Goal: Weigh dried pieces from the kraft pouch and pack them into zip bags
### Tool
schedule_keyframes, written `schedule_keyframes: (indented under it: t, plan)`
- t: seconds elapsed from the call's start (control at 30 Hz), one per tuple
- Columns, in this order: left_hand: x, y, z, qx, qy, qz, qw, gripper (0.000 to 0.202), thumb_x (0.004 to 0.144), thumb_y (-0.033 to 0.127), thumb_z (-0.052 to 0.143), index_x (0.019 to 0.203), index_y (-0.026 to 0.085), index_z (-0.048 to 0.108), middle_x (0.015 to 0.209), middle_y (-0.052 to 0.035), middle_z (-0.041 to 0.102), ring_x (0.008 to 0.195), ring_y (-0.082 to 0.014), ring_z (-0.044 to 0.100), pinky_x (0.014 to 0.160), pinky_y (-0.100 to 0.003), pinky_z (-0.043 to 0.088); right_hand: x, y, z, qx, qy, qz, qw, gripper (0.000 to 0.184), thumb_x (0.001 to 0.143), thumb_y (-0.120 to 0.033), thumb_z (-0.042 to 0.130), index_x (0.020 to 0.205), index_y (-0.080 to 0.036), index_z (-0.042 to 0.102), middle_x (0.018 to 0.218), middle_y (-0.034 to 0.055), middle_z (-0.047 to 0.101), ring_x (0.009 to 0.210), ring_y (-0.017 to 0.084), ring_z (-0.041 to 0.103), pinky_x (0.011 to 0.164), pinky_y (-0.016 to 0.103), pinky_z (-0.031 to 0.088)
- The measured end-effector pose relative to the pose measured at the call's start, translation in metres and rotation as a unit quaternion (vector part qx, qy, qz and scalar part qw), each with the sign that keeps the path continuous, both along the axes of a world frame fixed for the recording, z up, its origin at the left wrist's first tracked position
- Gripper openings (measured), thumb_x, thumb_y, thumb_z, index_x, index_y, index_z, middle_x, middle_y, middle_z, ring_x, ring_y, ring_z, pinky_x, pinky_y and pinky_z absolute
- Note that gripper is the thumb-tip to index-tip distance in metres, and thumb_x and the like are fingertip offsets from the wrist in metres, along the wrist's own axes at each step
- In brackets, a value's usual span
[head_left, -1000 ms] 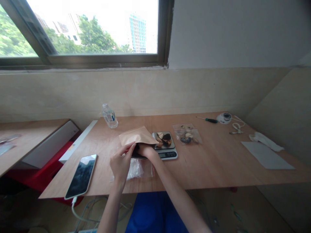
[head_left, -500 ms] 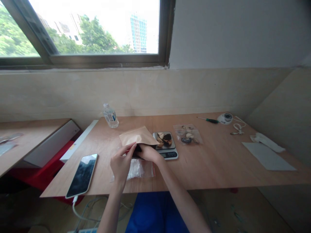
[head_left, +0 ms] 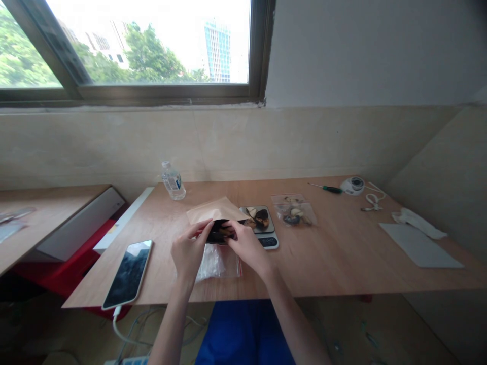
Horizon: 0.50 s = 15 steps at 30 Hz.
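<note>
Brown kraft-paper pouch (head_left: pixel 215 212) stands propped open between both hands in the head view, its dark inside showing at the mouth, where a dark piece with a tan edge (head_left: pixel 219 233) sits partly within the opening. Left hand (head_left: pixel 188 252) has its fingers curled over the near edge of the pouch, while right hand (head_left: pixel 246 247) has thumb and fingers pressed together in a pinch at the mouth, apparently on that piece; how much of it they hold is hidden. Just beyond the right hand, a flat digital kitchen scale with a steel pan (head_left: pixel 266 242) carries several dark-and-cream chunks (head_left: pixel 261 218), so some pieces lie on the pan, outside the pouch. Farther out past the right hand lies a clear zip bag of similar chunks (head_left: pixel 293 212). Directly below the grip, nearer the body, a crumpled clear plastic bag with a red strip along its edge (head_left: pixel 218 266) rests on the pale wooden table (head_left: pixel 342 253). Left of the grip lies a black smartphone with a white charging cable (head_left: pixel 127 275); beyond the grip stands a small plastic water bottle (head_left: pixel 173 181) with a blue-and-white label. No writing on that label or on the scale's display can be read.
</note>
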<state>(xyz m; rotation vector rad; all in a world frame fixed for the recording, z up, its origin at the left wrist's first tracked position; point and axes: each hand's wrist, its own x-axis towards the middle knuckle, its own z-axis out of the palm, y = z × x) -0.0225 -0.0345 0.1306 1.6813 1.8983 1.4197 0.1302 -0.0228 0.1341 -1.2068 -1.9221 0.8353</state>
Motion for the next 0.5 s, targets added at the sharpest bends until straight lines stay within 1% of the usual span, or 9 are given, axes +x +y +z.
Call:
schedule_keyframes:
  t: [0.13, 0.23, 0.3, 0.4, 0.5]
  plan:
    - [0.001, 0.000, -0.002, 0.006, 0.001, -0.009, 1.000, 0.025, 0.078, 0.047, 0.058, 0.089, 0.030, 0.072, 0.087, 0.0015, 0.073, 0.074, -0.0175, 0.068, 0.066, -0.025, 0.050, -0.003, 0.003, -0.008, 0.064, -0.085, -0.050, 0.993, 0.032, 0.078, -0.001, 0.048, 0.103, -0.016, 0.061, 0.104, 0.0084, 0.063, 0.104, 0.021, 0.055, 0.093, 0.035, 0.042]
    - [0.002, 0.001, -0.003, 0.008, -0.002, -0.020, 1.000, 0.025, 0.078, 0.047, 0.058, 0.088, 0.029, 0.072, 0.088, 0.0003, 0.073, 0.074, -0.0178, 0.068, 0.066, -0.025, 0.051, -0.005, 0.004, -0.014, 0.098, -0.137, -0.069, 0.983, 0.024, 0.081, -0.007, 0.051, 0.101, -0.016, 0.061, 0.102, 0.0101, 0.061, 0.103, 0.023, 0.054, 0.091, 0.038, 0.043]
    - [0.002, 0.001, -0.002, 0.004, -0.004, -0.022, 1.000, 0.025, 0.078, 0.047, 0.058, 0.088, 0.029, 0.072, 0.087, 0.0004, 0.073, 0.073, -0.0175, 0.068, 0.065, -0.025, 0.051, -0.004, 0.004, -0.015, 0.105, -0.145, -0.064, 0.982, 0.018, 0.082, -0.011, 0.056, 0.099, -0.016, 0.062, 0.100, 0.0100, 0.061, 0.101, 0.023, 0.054, 0.089, 0.038, 0.044]
    - [0.002, 0.001, -0.001, -0.005, -0.002, -0.018, 1.000, 0.024, 0.078, 0.046, 0.058, 0.088, 0.029, 0.072, 0.085, 0.0013, 0.074, 0.071, -0.0169, 0.068, 0.064, -0.024, 0.051, -0.001, 0.002, -0.014, 0.099, -0.123, -0.039, 0.987, 0.013, 0.081, -0.017, 0.061, 0.094, -0.016, 0.063, 0.097, 0.0080, 0.060, 0.097, 0.022, 0.056, 0.086, 0.035, 0.045]
    - [0.003, 0.000, 0.000, -0.007, 0.003, -0.014, 1.000, 0.024, 0.078, 0.046, 0.058, 0.089, 0.030, 0.072, 0.086, 0.0011, 0.074, 0.072, -0.0172, 0.068, 0.066, -0.025, 0.051, 0.002, 0.001, -0.012, 0.101, -0.105, -0.050, 0.988, 0.009, 0.079, -0.023, 0.066, 0.085, -0.017, 0.063, 0.091, 0.0054, 0.061, 0.091, 0.021, 0.056, 0.080, 0.032, 0.046]
